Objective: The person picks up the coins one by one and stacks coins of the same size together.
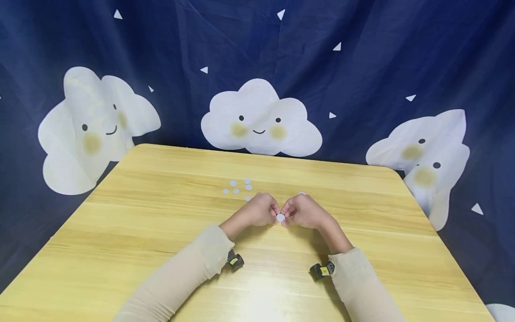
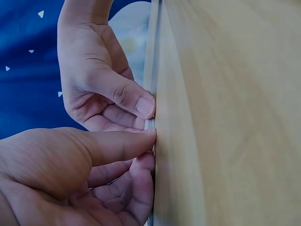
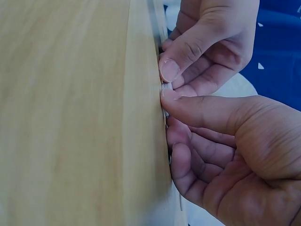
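Observation:
A small round white disc (image 1: pixel 280 218) sits at the fingertips of both hands, low over the wooden table. In the wrist views its side shows layered thin edges, like a short stack of discs (image 2: pixel 149 124). My left hand (image 1: pixel 262 209) pinches it from the left with thumb and curled fingers. From the right, my right hand (image 1: pixel 304 212) pinches the same stack, its thumb (image 3: pixel 197 107) close to the left thumb (image 3: pixel 186 54). The fingers cover most of the stack in both wrist views.
Several loose white discs (image 1: pixel 236 191) lie flat on the table (image 1: pixel 161 214), beyond the left hand. Another white disc (image 1: pixel 302 193) peeks out behind the right hand. A dark blue curtain (image 1: pixel 177 53) with smiling clouds hangs behind the table's far edge.

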`<control>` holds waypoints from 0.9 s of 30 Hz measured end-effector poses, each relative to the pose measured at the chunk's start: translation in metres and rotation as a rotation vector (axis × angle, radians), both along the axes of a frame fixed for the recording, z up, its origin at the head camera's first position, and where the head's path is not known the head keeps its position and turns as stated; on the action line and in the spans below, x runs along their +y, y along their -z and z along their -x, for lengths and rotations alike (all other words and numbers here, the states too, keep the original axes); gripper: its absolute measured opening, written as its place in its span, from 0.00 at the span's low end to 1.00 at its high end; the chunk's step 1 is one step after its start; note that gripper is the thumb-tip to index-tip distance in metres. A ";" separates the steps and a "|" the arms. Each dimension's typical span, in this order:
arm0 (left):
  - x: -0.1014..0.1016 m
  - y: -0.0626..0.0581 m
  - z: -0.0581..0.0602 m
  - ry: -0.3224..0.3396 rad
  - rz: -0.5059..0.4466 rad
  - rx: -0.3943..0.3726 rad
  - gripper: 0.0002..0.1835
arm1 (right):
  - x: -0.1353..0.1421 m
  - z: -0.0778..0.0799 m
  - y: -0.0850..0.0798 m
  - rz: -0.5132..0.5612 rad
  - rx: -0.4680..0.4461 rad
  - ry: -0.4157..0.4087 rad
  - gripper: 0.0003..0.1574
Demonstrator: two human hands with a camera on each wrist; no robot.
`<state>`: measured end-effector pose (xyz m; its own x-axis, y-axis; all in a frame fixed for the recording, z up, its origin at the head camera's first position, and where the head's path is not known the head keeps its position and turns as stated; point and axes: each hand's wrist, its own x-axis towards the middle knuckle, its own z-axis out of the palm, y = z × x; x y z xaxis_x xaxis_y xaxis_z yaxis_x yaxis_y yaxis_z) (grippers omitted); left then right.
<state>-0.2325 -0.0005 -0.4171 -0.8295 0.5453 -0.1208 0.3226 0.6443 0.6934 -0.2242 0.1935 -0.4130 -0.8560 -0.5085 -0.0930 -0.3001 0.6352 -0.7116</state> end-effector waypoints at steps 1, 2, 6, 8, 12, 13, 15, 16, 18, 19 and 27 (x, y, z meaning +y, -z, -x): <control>0.000 0.001 0.000 -0.001 -0.003 -0.001 0.07 | 0.000 0.000 0.000 -0.002 0.002 -0.001 0.11; -0.001 0.001 0.001 -0.001 -0.003 -0.001 0.06 | -0.001 0.000 -0.001 -0.003 0.003 -0.002 0.11; -0.001 0.001 0.002 -0.006 -0.001 -0.006 0.07 | -0.001 0.000 -0.003 -0.008 0.015 -0.002 0.11; -0.001 0.000 0.002 -0.012 0.003 -0.011 0.07 | -0.001 -0.001 -0.004 -0.012 0.014 -0.002 0.11; -0.001 0.000 0.000 -0.016 0.003 -0.013 0.07 | 0.001 -0.001 -0.006 -0.031 0.003 -0.011 0.12; -0.001 0.000 0.000 -0.017 0.004 -0.013 0.07 | 0.002 -0.001 -0.007 -0.035 -0.003 -0.013 0.12; -0.001 0.000 0.000 -0.018 0.005 -0.009 0.07 | 0.005 0.000 -0.009 -0.037 -0.007 -0.025 0.13; -0.001 0.000 0.000 -0.019 0.005 -0.007 0.07 | 0.007 0.001 -0.010 -0.039 -0.011 -0.026 0.13; -0.001 0.000 0.000 -0.020 0.008 -0.009 0.07 | 0.011 0.002 -0.013 -0.035 -0.018 -0.031 0.14; -0.001 -0.001 0.000 -0.022 0.009 -0.014 0.08 | 0.013 0.003 -0.015 -0.030 -0.026 -0.032 0.14; -0.001 -0.002 -0.003 -0.032 0.017 -0.019 0.07 | 0.030 0.017 -0.024 -0.043 0.036 0.014 0.09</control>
<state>-0.2297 -0.0013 -0.4150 -0.8439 0.5164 -0.1452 0.2889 0.6656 0.6882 -0.2411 0.2232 -0.3886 -0.8659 -0.4931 -0.0837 -0.3160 0.6689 -0.6728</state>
